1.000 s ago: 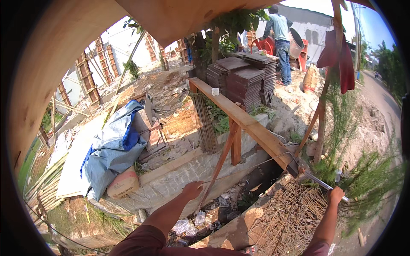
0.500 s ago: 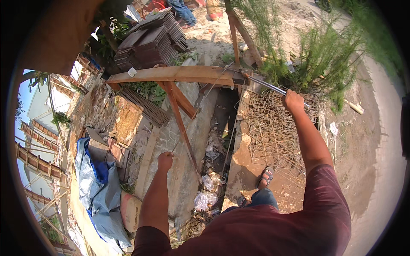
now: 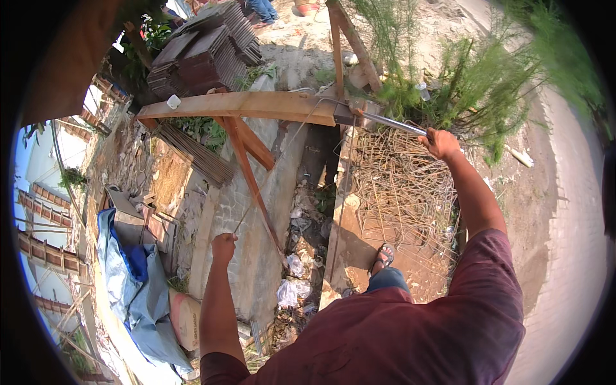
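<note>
My left hand is closed around the near end of a thin steel rod. The rod slants up and away to the right end of a raised wooden beam. A dark metal fitting sits at that end. From beside the fitting a silvery metal bar reaches right, and my right hand wraps around its outer part. How the rod and bar meet at the fitting is too small to make out.
Bent steel rods lie tangled below the bar. Slanted wooden legs support the beam. A littered ditch runs beneath it. Stacked brown tiles stand behind; a blue-grey tarp lies left. Feathery green branches grow at right.
The whole view has shifted, so the beam sits farther left. My right hand has swung the bar slightly away from me. My left hand keeps its grip on the rod.
</note>
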Demonstrator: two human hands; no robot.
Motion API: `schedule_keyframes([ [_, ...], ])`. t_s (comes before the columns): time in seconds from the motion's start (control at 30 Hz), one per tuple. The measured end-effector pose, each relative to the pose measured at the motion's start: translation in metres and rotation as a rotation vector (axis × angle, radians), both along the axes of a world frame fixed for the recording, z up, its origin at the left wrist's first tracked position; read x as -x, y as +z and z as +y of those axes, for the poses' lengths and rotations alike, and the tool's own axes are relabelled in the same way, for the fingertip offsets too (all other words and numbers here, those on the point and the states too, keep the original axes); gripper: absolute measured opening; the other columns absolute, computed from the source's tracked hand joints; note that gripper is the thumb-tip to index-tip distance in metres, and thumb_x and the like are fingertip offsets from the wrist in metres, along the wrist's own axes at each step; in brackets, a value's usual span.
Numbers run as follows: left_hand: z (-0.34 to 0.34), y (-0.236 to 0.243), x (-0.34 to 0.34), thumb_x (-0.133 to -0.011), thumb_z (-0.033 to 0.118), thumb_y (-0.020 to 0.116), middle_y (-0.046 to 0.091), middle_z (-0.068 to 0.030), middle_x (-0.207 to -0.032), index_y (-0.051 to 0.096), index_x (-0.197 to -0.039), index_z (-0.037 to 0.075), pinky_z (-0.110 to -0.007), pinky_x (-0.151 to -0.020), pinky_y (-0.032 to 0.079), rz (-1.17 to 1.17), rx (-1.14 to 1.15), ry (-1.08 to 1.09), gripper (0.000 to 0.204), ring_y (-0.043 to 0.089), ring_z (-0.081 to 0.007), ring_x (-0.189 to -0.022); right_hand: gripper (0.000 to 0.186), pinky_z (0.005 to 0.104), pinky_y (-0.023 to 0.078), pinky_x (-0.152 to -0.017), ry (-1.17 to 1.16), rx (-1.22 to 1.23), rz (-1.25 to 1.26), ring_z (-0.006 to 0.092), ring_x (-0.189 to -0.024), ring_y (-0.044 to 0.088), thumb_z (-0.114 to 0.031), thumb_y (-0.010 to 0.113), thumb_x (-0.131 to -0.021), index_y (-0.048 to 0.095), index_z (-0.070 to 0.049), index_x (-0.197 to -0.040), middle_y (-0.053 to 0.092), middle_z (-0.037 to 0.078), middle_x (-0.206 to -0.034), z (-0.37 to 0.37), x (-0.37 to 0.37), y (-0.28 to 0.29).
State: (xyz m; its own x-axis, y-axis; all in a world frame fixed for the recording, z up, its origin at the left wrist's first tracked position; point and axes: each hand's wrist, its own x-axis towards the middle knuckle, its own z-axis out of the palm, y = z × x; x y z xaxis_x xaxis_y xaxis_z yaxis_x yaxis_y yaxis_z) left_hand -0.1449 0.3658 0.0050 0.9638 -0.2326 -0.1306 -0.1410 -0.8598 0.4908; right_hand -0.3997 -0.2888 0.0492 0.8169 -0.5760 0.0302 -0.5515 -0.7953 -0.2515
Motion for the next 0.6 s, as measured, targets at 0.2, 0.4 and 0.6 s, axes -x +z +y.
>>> schedule_keyframes([
  [0.2, -0.013, 0.008, -0.005, -0.087, 0.028, 0.061, 0.056, -0.0059, -0.054, 0.070, -0.082, 0.003, -0.032, -0.051, 0.041, 0.026, -0.007, -0.004, 0.027, 0.052, -0.0134, -0.049, 0.058, 0.0499, 0.047, -0.073, 0.056, -0.003, 0.129, 0.0416, -0.085, 0.061, -0.058, 0.044, -0.089, 0.060, -0.003, -0.096, 0.063, 0.024, -0.083, -0.014, -0.006, 0.014],
  [0.4, -0.002, 0.006, 0.000, -0.088, 0.027, 0.057, 0.057, -0.0058, -0.058, 0.070, -0.084, 0.003, -0.033, -0.056, 0.042, 0.063, -0.043, -0.002, 0.027, 0.054, -0.0152, -0.055, 0.056, 0.0505, 0.048, -0.076, -0.140, 0.089, 0.138, 0.0433, -0.087, 0.061, -0.056, 0.040, -0.092, 0.056, -0.002, -0.099, 0.062, 0.028, -0.087, 0.042, -0.005, -0.016],
  [0.6, -0.009, -0.004, 0.000, -0.087, 0.027, 0.058, 0.056, -0.0042, -0.059, 0.070, -0.085, 0.004, -0.032, -0.055, 0.041, 0.084, 0.036, -0.025, 0.026, 0.052, -0.0135, -0.055, 0.065, 0.0496, 0.047, -0.075, -0.029, 0.071, 0.114, 0.0442, -0.086, 0.061, -0.060, 0.037, -0.091, 0.061, 0.000, -0.098, 0.063, 0.028, -0.086, 0.026, 0.032, -0.001],
])
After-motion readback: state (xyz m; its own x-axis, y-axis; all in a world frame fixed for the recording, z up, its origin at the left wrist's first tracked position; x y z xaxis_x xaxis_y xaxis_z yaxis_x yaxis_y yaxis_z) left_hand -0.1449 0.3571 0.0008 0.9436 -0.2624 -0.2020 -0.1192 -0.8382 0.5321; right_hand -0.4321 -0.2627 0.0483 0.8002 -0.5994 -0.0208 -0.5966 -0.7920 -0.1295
